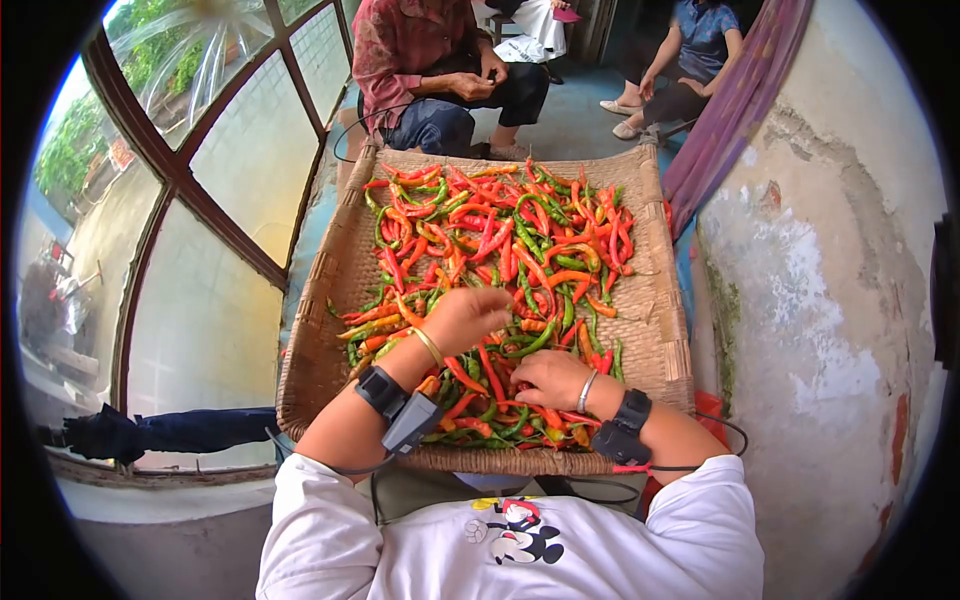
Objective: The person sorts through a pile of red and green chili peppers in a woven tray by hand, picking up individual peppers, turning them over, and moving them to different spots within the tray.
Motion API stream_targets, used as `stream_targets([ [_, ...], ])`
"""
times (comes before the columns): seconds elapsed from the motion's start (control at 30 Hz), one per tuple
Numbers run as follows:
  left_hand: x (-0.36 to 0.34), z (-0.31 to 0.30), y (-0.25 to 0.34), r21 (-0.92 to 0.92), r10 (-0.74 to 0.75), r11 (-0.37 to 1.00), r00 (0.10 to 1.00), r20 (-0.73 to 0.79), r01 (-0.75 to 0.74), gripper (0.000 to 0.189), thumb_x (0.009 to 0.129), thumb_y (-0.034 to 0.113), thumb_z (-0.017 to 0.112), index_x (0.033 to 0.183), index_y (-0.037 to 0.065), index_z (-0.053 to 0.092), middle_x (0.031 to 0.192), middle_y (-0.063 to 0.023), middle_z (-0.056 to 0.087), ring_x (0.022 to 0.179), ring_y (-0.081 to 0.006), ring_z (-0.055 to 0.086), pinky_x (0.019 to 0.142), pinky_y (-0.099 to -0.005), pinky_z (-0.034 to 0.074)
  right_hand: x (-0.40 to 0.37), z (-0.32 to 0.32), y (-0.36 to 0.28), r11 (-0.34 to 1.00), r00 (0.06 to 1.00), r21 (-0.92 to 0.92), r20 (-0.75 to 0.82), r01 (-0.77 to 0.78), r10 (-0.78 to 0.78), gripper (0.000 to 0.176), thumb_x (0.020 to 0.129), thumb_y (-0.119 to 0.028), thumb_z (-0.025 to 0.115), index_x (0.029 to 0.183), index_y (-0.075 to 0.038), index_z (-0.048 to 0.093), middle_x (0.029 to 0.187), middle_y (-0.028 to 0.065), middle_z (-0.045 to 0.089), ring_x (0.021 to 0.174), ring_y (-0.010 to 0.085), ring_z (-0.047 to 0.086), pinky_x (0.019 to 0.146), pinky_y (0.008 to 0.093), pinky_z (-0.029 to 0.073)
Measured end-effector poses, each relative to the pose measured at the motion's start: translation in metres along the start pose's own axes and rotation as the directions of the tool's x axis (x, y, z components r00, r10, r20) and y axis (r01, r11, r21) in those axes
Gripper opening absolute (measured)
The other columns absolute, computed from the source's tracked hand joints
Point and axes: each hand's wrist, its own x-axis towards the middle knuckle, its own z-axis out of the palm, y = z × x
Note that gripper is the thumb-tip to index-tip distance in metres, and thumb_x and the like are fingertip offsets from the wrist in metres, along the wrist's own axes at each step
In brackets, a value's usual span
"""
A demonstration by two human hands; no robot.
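Observation:
Red, green and orange chili peppers (pixel 490 235) lie in a loose pile in a large woven basket tray (pixel 325 250) in front of me. My left hand (pixel 468 316) is over the middle of the pile, back up, its fingers stretched to the right and slightly blurred. Nearer my body, my right hand (pixel 553 379) is low among the peppers with its fingers curled down and inward. Its fingertips are partly hidden, and what they pinch I cannot make out. Several peppers lie between my forearms, close to the tray's near rim.
Across the tray a person (pixel 425 75) sits with both hands together. Another seated person (pixel 695 60) is at the back right. A folded dark umbrella (pixel 205 432) lies on the left by the framed windows (pixel 215 320). A peeling wall (pixel 810 300) runs along the right. Dark cables (pixel 720 425) trail from my wrist devices.

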Motion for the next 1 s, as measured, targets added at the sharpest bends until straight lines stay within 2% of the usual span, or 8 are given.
stream_targets([
  [0.07, -0.006, 0.012, 0.007, 0.322, 0.141, 0.921, 0.959, 0.244, -0.218, 0.025, 0.073, 0.016, 0.063, 0.096, 0.005, 0.061, 0.081, -0.0129, 0.061, 0.070, -0.0220, 0.060, 0.067, -0.0302, 0.048, 0.001, 0.003, -0.002, 0.998, 0.998, -0.024, 0.040, -0.055, 0.055, 0.016, 0.072, -0.024, 0.058, 0.080, -0.011, 0.063, 0.083, 0.0091, 0.060, 0.082, 0.0281, 0.058, 0.072, 0.0396, 0.046],
  [0.17, -0.011, 0.023, 0.005, 0.550, 0.029, 0.794, 0.920, 0.391, -0.258, 0.019, 0.074, 0.021, 0.056, 0.088, 0.010, 0.063, 0.079, -0.0121, 0.061, 0.074, -0.0290, 0.058, 0.065, -0.0378, 0.047, 0.001, 0.010, 0.000, 0.999, 0.999, -0.024, -0.004, -0.038, 0.038, 0.017, 0.071, -0.022, 0.058, 0.081, -0.010, 0.063, 0.081, 0.0093, 0.061, 0.077, 0.0283, 0.058, 0.067, 0.0391, 0.046],
  [0.33, -0.009, 0.022, 0.000, 0.598, -0.035, 0.761, 0.904, 0.426, -0.253, 0.017, 0.075, 0.022, 0.055, 0.084, 0.011, 0.064, 0.079, -0.0109, 0.061, 0.075, -0.0284, 0.058, 0.065, -0.0386, 0.047, 0.004, 0.010, -0.008, 0.981, 0.980, -0.033, 0.043, -0.191, 0.192, 0.016, 0.070, -0.020, 0.059, 0.082, -0.011, 0.063, 0.079, 0.0080, 0.062, 0.077, 0.0274, 0.059, 0.068, 0.0378, 0.047],
  [0.43, -0.010, 0.021, 0.007, 0.655, -0.106, 0.719, 0.894, 0.435, -0.233, 0.017, 0.075, 0.024, 0.055, 0.082, 0.012, 0.064, 0.078, -0.0104, 0.061, 0.075, -0.0280, 0.058, 0.065, -0.0390, 0.047, 0.006, 0.013, -0.006, 0.950, 0.947, 0.051, -0.082, -0.307, 0.311, 0.019, 0.069, -0.019, 0.060, 0.085, -0.010, 0.061, 0.076, 0.0083, 0.063, 0.074, 0.0277, 0.060, 0.066, 0.0378, 0.047],
  [0.53, -0.009, 0.019, 0.011, 0.696, -0.156, 0.686, 0.891, 0.425, -0.212, 0.018, 0.075, 0.026, 0.055, 0.081, 0.012, 0.064, 0.078, -0.0104, 0.061, 0.075, -0.0279, 0.058, 0.065, -0.0393, 0.047, 0.006, 0.001, -0.008, 0.886, 0.941, 0.337, 0.007, -0.320, 0.337, 0.022, 0.072, -0.025, 0.060, 0.086, -0.008, 0.057, 0.076, 0.0130, 0.062, 0.075, 0.0305, 0.059, 0.066, 0.0398, 0.046],
  [0.67, -0.010, 0.018, 0.014, 0.752, -0.219, 0.623, 0.874, 0.434, -0.217, 0.022, 0.076, 0.029, 0.054, 0.080, 0.011, 0.065, 0.079, -0.0103, 0.061, 0.076, -0.0280, 0.059, 0.065, -0.0397, 0.047, 0.003, 0.008, -0.012, 0.944, 0.949, -0.104, -0.089, -0.312, 0.304, 0.031, 0.071, -0.033, 0.062, 0.085, -0.007, 0.054, 0.080, 0.0137, 0.061, 0.078, 0.0332, 0.059, 0.067, 0.0433, 0.046],
  [0.8, -0.009, 0.016, 0.028, 0.791, -0.361, 0.592, 0.827, 0.431, -0.154, 0.027, 0.076, 0.028, 0.052, 0.081, 0.005, 0.065, 0.084, -0.0136, 0.063, 0.079, -0.0296, 0.061, 0.069, -0.0394, 0.049, 0.005, 0.013, -0.013, 0.950, 0.958, -0.125, -0.058, -0.286, 0.281, 0.032, 0.070, -0.034, 0.062, 0.088, -0.008, 0.056, 0.080, 0.0149, 0.060, 0.077, 0.0329, 0.058, 0.065, 0.0448, 0.045],
  [1.0, -0.014, 0.017, 0.023, 0.754, -0.233, 0.632, 0.885, 0.404, -0.178, 0.028, 0.078, 0.030, 0.053, 0.082, 0.005, 0.065, 0.081, -0.0117, 0.062, 0.077, -0.0285, 0.060, 0.066, -0.0389, 0.048, 0.006, 0.007, -0.005, 0.939, 0.939, 0.001, -0.017, -0.345, 0.345, 0.025, 0.066, -0.029, 0.062, 0.081, -0.009, 0.060, 0.077, 0.0126, 0.061, 0.074, 0.0312, 0.058, 0.064, 0.0407, 0.046],
])
